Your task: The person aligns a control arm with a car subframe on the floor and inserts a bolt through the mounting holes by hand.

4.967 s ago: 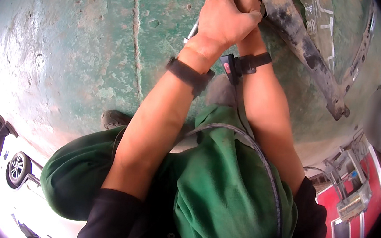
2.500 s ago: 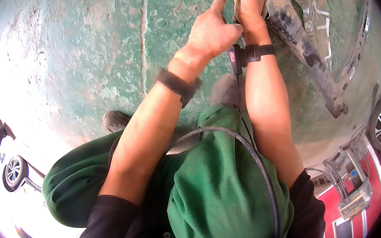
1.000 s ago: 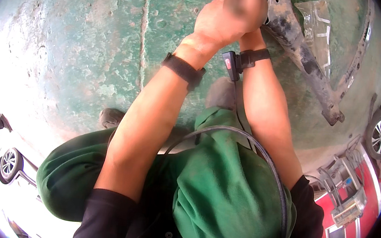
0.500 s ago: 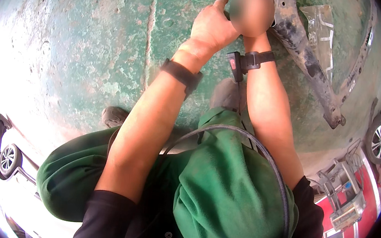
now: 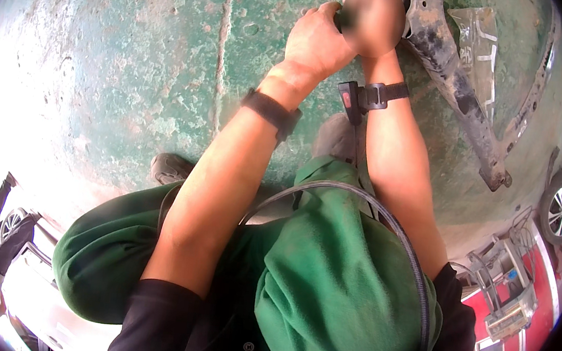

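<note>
My left hand [image 5: 319, 41] is at the top centre, its fingers curled in against a dark thing between my two hands. Close on its right is my right hand [image 5: 381, 38], closed, with a blurred patch over most of it and a few fingertips showing above. What the hands hold is mostly hidden, and I cannot make out its kind. Just beside my right hand lies a worn dark metal arm [image 5: 448, 77], scratched and angled, like a car suspension part. It runs down to the right and meets a second, thinner bar [image 5: 531, 100].
A clear plastic bag [image 5: 479, 52] lies between the metal bars on the worn green floor [image 5: 137, 41]. A grey cable [image 5: 396, 227] loops over my green trousers. At the right are a wheel [image 5: 561, 207] and a metal device [image 5: 509, 299]; a person's dark-trousered legs [image 5: 7, 234] show at the left.
Both hands have shifted very slightly to the right and stay together at the metal arm. At the far left, the other person's legs have moved across a car wheel.
</note>
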Demonstrator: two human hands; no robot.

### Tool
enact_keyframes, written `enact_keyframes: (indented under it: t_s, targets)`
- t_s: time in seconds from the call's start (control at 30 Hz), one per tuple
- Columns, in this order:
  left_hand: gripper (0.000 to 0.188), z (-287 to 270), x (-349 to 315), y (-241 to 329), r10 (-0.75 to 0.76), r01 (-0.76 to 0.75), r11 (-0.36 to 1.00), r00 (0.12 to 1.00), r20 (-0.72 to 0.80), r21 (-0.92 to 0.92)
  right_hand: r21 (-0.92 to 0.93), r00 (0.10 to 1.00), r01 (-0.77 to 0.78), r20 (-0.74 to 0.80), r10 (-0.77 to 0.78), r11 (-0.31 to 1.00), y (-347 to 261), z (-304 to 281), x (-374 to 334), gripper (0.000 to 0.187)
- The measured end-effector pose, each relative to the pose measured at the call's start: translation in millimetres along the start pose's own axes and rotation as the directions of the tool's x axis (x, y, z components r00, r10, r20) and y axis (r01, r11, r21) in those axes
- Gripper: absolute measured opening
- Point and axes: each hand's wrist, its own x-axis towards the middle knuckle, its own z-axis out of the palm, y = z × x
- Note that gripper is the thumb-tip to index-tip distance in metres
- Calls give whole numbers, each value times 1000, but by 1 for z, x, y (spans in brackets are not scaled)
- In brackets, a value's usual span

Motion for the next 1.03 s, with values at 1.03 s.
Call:
enact_keyframes:
  t_s: [1.03]
  targets:
    - [70, 1, 42, 22, 781, -697, 602, 615, -107, 389, 193, 993, -92, -58, 105, 977, 18, 7, 10, 13]
